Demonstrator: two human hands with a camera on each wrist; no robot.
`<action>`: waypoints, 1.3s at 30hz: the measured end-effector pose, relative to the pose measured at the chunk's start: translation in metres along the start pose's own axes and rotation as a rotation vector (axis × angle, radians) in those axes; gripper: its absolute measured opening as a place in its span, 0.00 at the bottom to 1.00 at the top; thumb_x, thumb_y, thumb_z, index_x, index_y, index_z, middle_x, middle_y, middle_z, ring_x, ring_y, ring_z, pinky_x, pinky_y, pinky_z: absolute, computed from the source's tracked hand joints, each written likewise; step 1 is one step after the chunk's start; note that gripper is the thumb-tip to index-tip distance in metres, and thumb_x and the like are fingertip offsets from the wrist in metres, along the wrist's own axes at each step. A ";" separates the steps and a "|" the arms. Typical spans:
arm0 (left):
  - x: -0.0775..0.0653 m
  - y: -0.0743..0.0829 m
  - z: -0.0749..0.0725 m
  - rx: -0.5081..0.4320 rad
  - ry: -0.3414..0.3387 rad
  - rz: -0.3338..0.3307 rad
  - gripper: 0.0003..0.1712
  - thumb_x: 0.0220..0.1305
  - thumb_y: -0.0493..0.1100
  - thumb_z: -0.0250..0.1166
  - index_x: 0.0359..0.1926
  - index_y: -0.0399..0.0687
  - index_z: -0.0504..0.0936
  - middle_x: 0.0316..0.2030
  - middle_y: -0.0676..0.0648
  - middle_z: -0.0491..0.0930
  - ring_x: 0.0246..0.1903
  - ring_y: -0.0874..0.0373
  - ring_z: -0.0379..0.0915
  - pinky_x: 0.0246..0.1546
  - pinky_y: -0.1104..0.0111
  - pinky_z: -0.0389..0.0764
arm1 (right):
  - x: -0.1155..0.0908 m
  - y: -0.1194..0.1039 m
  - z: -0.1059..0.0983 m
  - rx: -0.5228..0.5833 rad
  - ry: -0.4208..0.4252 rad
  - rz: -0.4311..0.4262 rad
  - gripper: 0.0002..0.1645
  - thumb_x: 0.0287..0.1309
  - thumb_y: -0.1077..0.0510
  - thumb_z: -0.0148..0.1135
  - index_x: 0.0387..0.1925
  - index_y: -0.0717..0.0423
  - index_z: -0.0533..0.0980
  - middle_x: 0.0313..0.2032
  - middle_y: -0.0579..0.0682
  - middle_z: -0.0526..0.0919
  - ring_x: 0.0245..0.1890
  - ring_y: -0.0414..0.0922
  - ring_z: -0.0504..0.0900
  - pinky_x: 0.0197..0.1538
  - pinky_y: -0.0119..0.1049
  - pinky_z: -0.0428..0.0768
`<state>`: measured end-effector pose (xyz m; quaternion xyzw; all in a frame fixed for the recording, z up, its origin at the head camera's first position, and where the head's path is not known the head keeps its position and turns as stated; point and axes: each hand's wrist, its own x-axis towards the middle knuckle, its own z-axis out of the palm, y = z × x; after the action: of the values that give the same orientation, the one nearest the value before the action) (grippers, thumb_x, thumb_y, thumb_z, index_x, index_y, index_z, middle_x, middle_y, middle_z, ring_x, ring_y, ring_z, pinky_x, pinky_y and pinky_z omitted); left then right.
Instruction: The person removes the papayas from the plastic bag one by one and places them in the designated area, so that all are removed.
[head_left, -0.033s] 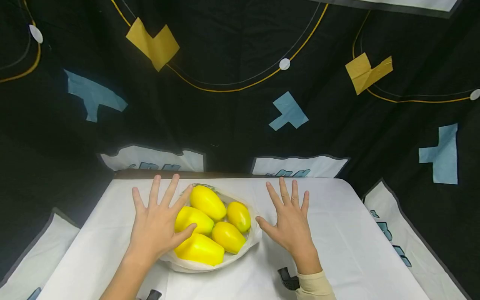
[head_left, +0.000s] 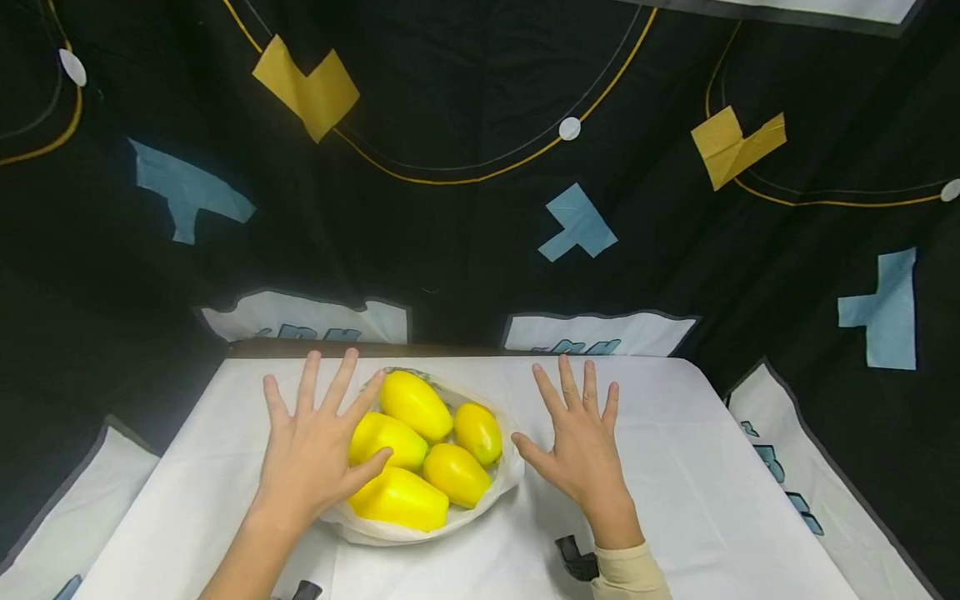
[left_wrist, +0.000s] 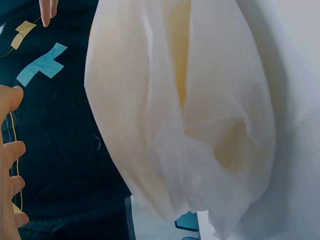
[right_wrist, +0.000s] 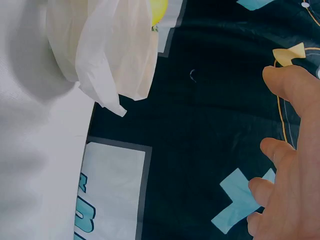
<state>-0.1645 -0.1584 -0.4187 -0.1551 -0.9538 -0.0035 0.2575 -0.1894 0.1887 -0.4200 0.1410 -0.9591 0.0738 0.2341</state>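
Observation:
On the white table stands a thin white plastic bag (head_left: 510, 479), its mouth spread wide. Several smooth, bright yellow oval fruits (head_left: 416, 406) lie inside it. My left hand (head_left: 311, 454) hovers with fingers spread, overlapping the bag's left side in the head view and hiding part of its rim. Off the bag's right side is my right hand (head_left: 581, 454), fingers also spread, thumb pointing towards the rim. Neither hand holds anything. Both wrist views show the bag's creased outer wall (left_wrist: 145, 110), with yellow showing faintly through it in the left one.
A black device (head_left: 577, 558) sits at the right wrist beside a beige sleeve (head_left: 630, 571); part of another (head_left: 307, 590) shows by the left wrist. Behind the table (head_left: 712, 483) hangs a black cloth (head_left: 450, 250) printed with yellow and blue shapes.

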 end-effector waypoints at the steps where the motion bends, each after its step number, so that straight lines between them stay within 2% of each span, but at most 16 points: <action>1: 0.000 0.000 0.000 -0.001 0.000 0.001 0.59 0.45 0.75 0.61 0.76 0.64 0.52 0.77 0.45 0.35 0.73 0.36 0.23 0.61 0.29 0.23 | 0.000 0.000 0.000 0.000 0.001 0.000 0.55 0.50 0.25 0.56 0.76 0.33 0.49 0.76 0.52 0.45 0.74 0.62 0.36 0.69 0.67 0.30; 6: 0.002 -0.001 0.000 -0.002 -0.001 0.001 0.59 0.44 0.75 0.63 0.76 0.64 0.54 0.77 0.44 0.36 0.73 0.36 0.23 0.61 0.29 0.23 | -0.001 0.001 0.002 0.002 -0.001 -0.004 0.54 0.50 0.25 0.56 0.76 0.33 0.50 0.76 0.52 0.47 0.74 0.62 0.37 0.68 0.69 0.32; 10: 0.004 -0.004 0.000 0.006 0.003 0.000 0.60 0.44 0.75 0.63 0.76 0.63 0.53 0.77 0.45 0.32 0.73 0.35 0.25 0.61 0.29 0.24 | 0.001 0.000 0.001 -0.001 0.005 -0.011 0.54 0.50 0.25 0.56 0.76 0.33 0.51 0.76 0.51 0.46 0.75 0.61 0.37 0.68 0.69 0.35; 17: 0.006 -0.008 0.005 -0.047 0.003 -0.035 0.61 0.44 0.72 0.66 0.77 0.63 0.51 0.77 0.44 0.32 0.73 0.35 0.23 0.61 0.28 0.28 | 0.004 -0.001 0.000 0.008 -0.012 -0.026 0.53 0.52 0.26 0.55 0.76 0.34 0.51 0.76 0.51 0.45 0.75 0.60 0.39 0.69 0.66 0.30; 24: 0.008 -0.011 0.020 -0.184 -0.019 -0.084 0.61 0.45 0.66 0.71 0.77 0.62 0.52 0.77 0.43 0.31 0.72 0.33 0.21 0.56 0.23 0.46 | 0.007 0.001 -0.003 0.003 -0.005 -0.020 0.54 0.52 0.27 0.56 0.76 0.33 0.50 0.76 0.51 0.47 0.75 0.60 0.39 0.70 0.66 0.31; 28: 0.006 -0.015 0.031 -0.258 -0.044 -0.119 0.59 0.46 0.64 0.72 0.77 0.62 0.52 0.77 0.43 0.30 0.72 0.31 0.21 0.53 0.23 0.52 | 0.010 -0.001 -0.004 0.008 -0.001 -0.025 0.54 0.52 0.27 0.57 0.76 0.34 0.50 0.76 0.52 0.48 0.75 0.59 0.37 0.70 0.66 0.32; 34: 0.000 -0.016 0.049 -0.439 -0.129 -0.186 0.56 0.52 0.62 0.71 0.77 0.64 0.51 0.76 0.42 0.23 0.71 0.31 0.17 0.46 0.29 0.70 | 0.009 -0.003 -0.004 0.043 -0.009 -0.025 0.53 0.52 0.27 0.56 0.76 0.35 0.50 0.76 0.52 0.47 0.75 0.55 0.34 0.70 0.65 0.32; 36: -0.003 -0.017 0.055 -0.518 -0.166 -0.220 0.53 0.56 0.62 0.68 0.77 0.64 0.50 0.75 0.40 0.22 0.70 0.30 0.15 0.45 0.29 0.70 | 0.010 -0.004 -0.003 0.061 -0.004 -0.031 0.53 0.53 0.28 0.57 0.76 0.35 0.51 0.76 0.52 0.48 0.75 0.54 0.35 0.71 0.64 0.33; 39: -0.007 -0.020 0.065 -0.649 -0.222 -0.281 0.49 0.61 0.63 0.64 0.77 0.66 0.50 0.74 0.37 0.21 0.70 0.29 0.15 0.50 0.24 0.59 | 0.011 -0.004 -0.002 0.076 0.007 -0.036 0.53 0.53 0.29 0.57 0.76 0.36 0.51 0.76 0.53 0.49 0.75 0.53 0.36 0.71 0.64 0.34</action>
<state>-0.1970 -0.1737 -0.4770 -0.0955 -0.9371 -0.3242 0.0872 -0.1963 0.1826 -0.4126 0.1666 -0.9522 0.1063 0.2331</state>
